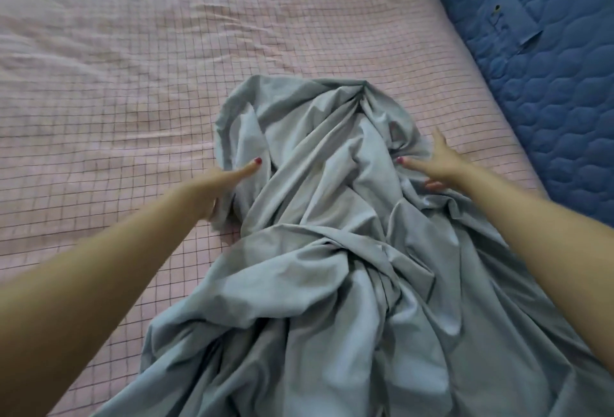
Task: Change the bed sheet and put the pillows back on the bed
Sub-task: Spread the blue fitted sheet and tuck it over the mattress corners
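Observation:
A crumpled pale grey bed sheet (pixel 325 250) lies bunched on the pink checked sheet (pixel 116 84) that covers the mattress, trailing from the middle toward the near edge. My left hand (pixel 222 184) holds the bunch's left edge, thumb on top and fingers tucked behind the fold. My right hand (pixel 438 161) rests against the right side of the bunch with fingers spread and thumb touching the cloth. No pillows are in view.
A blue quilted cover (pixel 538 78) with a pocket-like patch lies along the right side of the bed. The pink sheet is wrinkled across the far and left parts of the mattress.

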